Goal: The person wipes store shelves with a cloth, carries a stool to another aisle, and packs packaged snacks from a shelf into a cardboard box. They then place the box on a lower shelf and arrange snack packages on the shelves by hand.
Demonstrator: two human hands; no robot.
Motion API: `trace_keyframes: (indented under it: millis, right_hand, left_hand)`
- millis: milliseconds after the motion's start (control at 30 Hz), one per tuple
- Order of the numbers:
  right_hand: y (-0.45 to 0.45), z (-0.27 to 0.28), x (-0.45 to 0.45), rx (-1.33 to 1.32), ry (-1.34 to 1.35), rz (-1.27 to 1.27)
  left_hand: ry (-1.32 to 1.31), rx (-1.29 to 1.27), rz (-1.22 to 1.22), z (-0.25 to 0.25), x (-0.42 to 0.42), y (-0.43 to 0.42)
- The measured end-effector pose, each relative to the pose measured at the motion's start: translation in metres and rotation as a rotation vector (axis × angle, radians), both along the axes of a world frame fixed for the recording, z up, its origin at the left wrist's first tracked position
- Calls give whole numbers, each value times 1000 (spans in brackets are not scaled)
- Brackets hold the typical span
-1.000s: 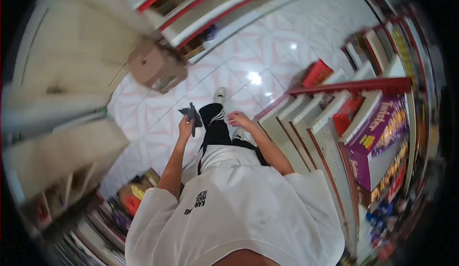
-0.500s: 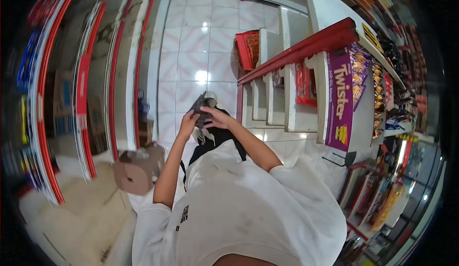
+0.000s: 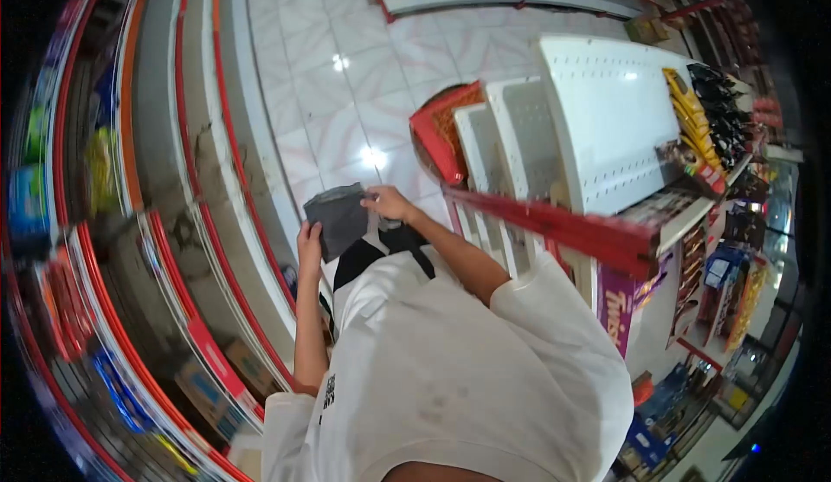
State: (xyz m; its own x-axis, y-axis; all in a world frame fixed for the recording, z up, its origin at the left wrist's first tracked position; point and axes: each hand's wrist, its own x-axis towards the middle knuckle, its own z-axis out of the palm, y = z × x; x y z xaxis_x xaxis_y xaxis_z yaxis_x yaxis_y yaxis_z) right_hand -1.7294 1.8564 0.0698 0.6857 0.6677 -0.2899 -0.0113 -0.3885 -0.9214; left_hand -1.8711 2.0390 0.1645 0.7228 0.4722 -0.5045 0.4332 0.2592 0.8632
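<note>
A dark grey folded cloth [image 3: 338, 220] is held in front of my waist, spread nearly flat. My left hand [image 3: 310, 246] grips its left edge, with the thumb over the near face. At the upper right corner, my right hand [image 3: 389, 203] pinches the fabric between thumb and fingers. Part of each hand's fingers is hidden by the cloth. Just below it are the dark straps of a bag or garment [image 3: 368, 261] against my white shirt [image 3: 459, 352].
Red-edged shelves [image 3: 227, 92] run along my left side. To the right stands a white shelf unit [image 3: 597, 127] with a red rail [image 3: 554, 226] and snack packets [image 3: 692, 114]. A red basket [image 3: 446, 135] sits on the tiled floor [image 3: 355, 92] ahead.
The cloth has gone from bunched up to opened out, and my hands have moved apart. My view has turned and shifted along the aisle, so the right shelf unit looks closer.
</note>
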Motion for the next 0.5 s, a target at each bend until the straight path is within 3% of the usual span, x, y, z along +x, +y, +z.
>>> trace_keyframes:
  millis: [67, 133, 200, 233, 267, 333, 400, 433, 500]
  right_hand:
    - [17, 17, 38, -69, -124, -142]
    - [38, 8, 72, -181, -17, -220]
    - [57, 11, 116, -58, 623, -166]
    - [60, 46, 134, 46, 852, -197]
    - [70, 58, 154, 58, 846, -212]
    - [90, 67, 198, 372, 1400, -415]
    - [107, 56, 242, 487, 1463, -448]
    - [114, 42, 264, 714, 1427, -450]
    - [104, 43, 301, 1206, 1390, -328]
  left_hand:
    - [-1, 19, -23, 10, 48, 23]
    - [-58, 78, -59, 19, 105, 36]
    - [15, 248, -200, 15, 156, 56]
    - [0, 348, -223, 28, 187, 54]
    - [32, 388, -318, 25, 216, 60]
    - [-147, 430, -505, 22, 276, 68]
    - [-151, 282, -622, 40, 333, 65]
    - [-368, 605, -778, 7, 358, 76]
    - [-255, 363, -960, 43, 411, 76]
